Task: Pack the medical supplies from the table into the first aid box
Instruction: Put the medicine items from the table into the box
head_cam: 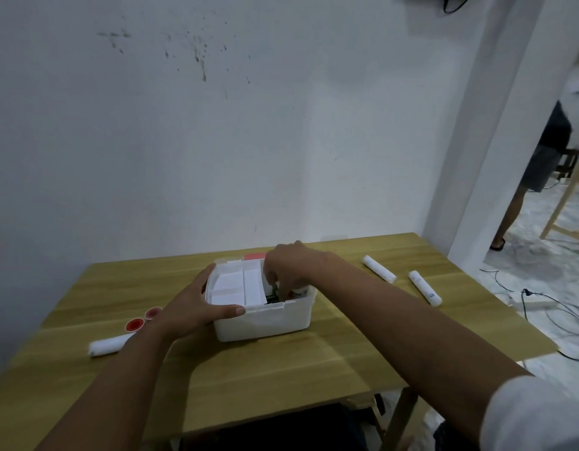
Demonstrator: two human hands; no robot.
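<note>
A white plastic first aid box [275, 320] stands in the middle of the wooden table [281, 369], with a white divided tray [236, 284] lying in its left half. My left hand [197, 307] grips the box's front left corner, thumb along the rim. My right hand [288, 268] reaches down into the box's right half, fingers curled around a small item that is mostly hidden. Two white bandage rolls [378, 267] [424, 288] lie to the right of the box. A third roll [107, 345] lies at the left, partly under my forearm.
Two small red-capped containers [134, 325] [152, 313] sit left of the box. Something red [255, 256] shows behind the box. A white wall rises behind the table. At the right, cables and a power strip [532, 302] lie on the floor, and a person [538, 170] stands in the doorway.
</note>
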